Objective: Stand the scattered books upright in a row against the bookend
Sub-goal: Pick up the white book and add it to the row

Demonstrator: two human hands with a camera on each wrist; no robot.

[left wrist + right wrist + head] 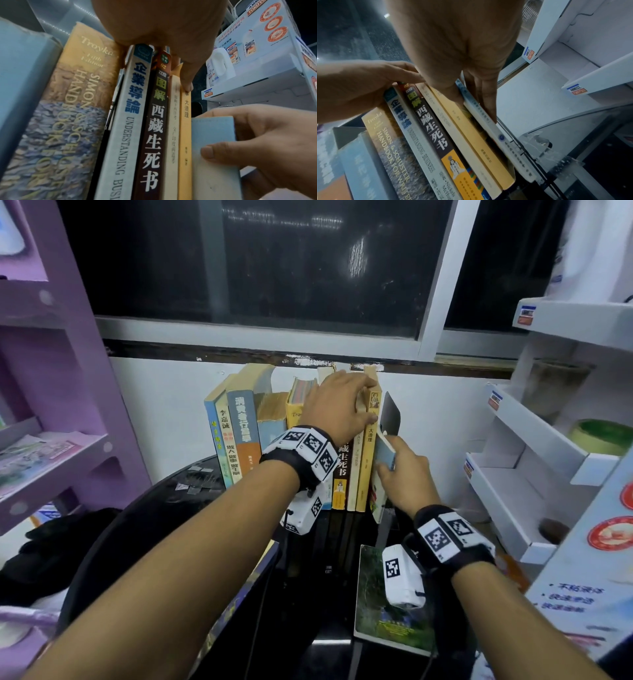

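Note:
A row of upright books stands on the black glass table, ending near a black bookend on the right. My left hand lies over the top of the row, fingers curled behind the yellow book and thumb on its spine. My right hand pinches a thin pale-blue book, held upright between the yellow book and the bookend. In the wrist views its spine touches the yellow book, thumb on one side and fingers on the other.
A green-covered book lies flat near the table's front right. Another flat book overhangs the front left edge. White cardboard display shelves crowd the right, a purple shelf unit the left. A wall and window close the back.

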